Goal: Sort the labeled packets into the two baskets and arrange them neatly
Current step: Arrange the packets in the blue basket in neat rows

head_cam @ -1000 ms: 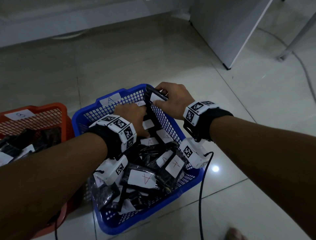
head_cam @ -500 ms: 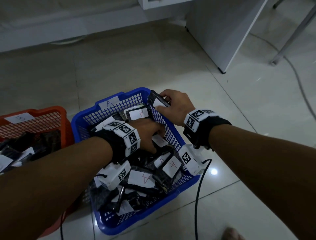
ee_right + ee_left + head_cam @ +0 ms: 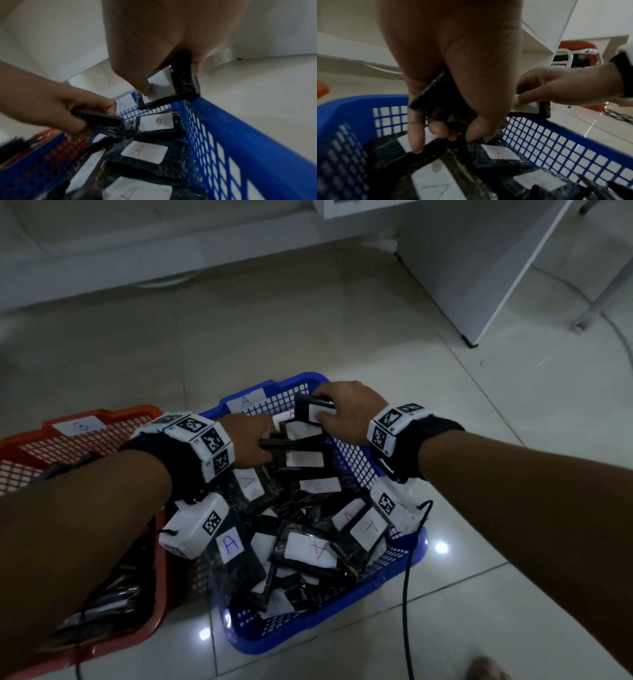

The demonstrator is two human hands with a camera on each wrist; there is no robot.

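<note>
A blue basket (image 3: 394, 570) tagged A holds several black packets with white A labels (image 3: 308, 549). My left hand (image 3: 253, 443) is inside it near the far end and grips a black packet (image 3: 440, 106) between thumb and fingers. Over the basket's far right corner, my right hand (image 3: 346, 412) pinches another labeled black packet (image 3: 173, 86) held upright above the rim. An orange basket (image 3: 102, 422) with a white tag stands to the left and holds more dark packets (image 3: 113, 594).
Both baskets stand on a glossy tiled floor. A white cabinet panel (image 3: 479, 261) rises at the far right with a metal leg (image 3: 603, 289) beside it. A black cable (image 3: 407, 594) trails past the blue basket's right corner. A wall base runs along the back.
My left hand has lifted from pressing down among the packets and now holds one. The right hand has kept its packet at the far right corner. The view has tilted a little.
</note>
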